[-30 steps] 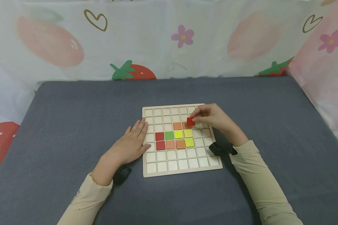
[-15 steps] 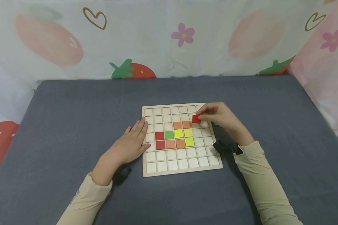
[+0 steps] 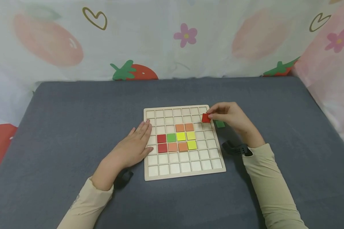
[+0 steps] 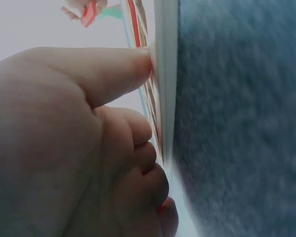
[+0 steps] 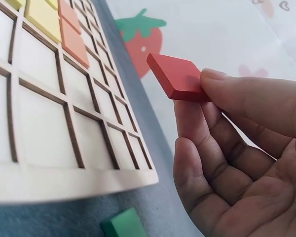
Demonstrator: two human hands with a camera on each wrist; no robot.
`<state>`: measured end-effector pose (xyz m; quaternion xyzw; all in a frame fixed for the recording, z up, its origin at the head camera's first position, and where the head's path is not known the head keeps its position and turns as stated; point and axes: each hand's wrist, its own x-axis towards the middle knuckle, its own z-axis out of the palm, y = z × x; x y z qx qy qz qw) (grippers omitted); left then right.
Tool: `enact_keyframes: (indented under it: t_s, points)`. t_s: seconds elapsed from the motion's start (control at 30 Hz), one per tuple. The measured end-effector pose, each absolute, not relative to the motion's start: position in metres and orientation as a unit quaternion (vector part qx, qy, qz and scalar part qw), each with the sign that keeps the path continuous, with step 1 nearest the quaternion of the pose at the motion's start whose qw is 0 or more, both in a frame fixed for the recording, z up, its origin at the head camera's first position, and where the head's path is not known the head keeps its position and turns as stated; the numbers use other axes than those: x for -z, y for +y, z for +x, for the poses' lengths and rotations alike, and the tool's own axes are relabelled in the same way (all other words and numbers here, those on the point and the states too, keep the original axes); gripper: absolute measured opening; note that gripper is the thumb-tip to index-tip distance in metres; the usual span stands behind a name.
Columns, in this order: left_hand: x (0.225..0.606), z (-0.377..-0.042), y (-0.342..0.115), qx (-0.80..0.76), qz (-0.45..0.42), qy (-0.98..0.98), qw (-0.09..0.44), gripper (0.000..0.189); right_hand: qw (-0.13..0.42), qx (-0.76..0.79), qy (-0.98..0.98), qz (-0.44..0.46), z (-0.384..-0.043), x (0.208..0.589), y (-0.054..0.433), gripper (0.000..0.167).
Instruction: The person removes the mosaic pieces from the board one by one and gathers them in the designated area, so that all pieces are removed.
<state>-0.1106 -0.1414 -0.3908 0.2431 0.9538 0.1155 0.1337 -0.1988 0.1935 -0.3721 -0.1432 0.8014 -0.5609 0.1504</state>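
A pale wooden grid board [image 3: 184, 176] lies on the table, with square cells. My left hand [image 3: 132, 146] rests flat along its left edge, fingers straight; the left wrist view shows the thumb [image 4: 123, 71] at the board's side. Over the board's far right corner my right hand [image 3: 232, 117] pinches a red square tile [image 5: 180, 76] between thumb and fingers, held up above the cells. Red [image 3: 161, 138], green [image 3: 171, 137], yellow [image 3: 181, 136] and orange tiles [image 3: 179, 128] sit in cells around the middle of the board.
On the cloth just right of the board lies a green tile [image 3: 219, 124], partly under the right hand in the head view. A grey cloth [image 3: 89, 111] covers the table. Behind it hangs a curtain [image 3: 209, 47] printed with fruit and flowers.
My right hand has carried the red tile rightward and slightly away, from over the orange tiles to the board's right edge. The green tile beside the board has come into view. My left hand stays put.
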Motion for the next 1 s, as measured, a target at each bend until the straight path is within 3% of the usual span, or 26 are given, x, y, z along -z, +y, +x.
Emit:
enact_keyframes:
  t_s: [1.0]
  points:
    - [0.396, -0.111, -0.139, -0.134, 0.280, 0.942, 0.128, 0.067, 0.122, 0.550, 0.817, -0.118, -0.206, 0.376, 0.228, 0.025]
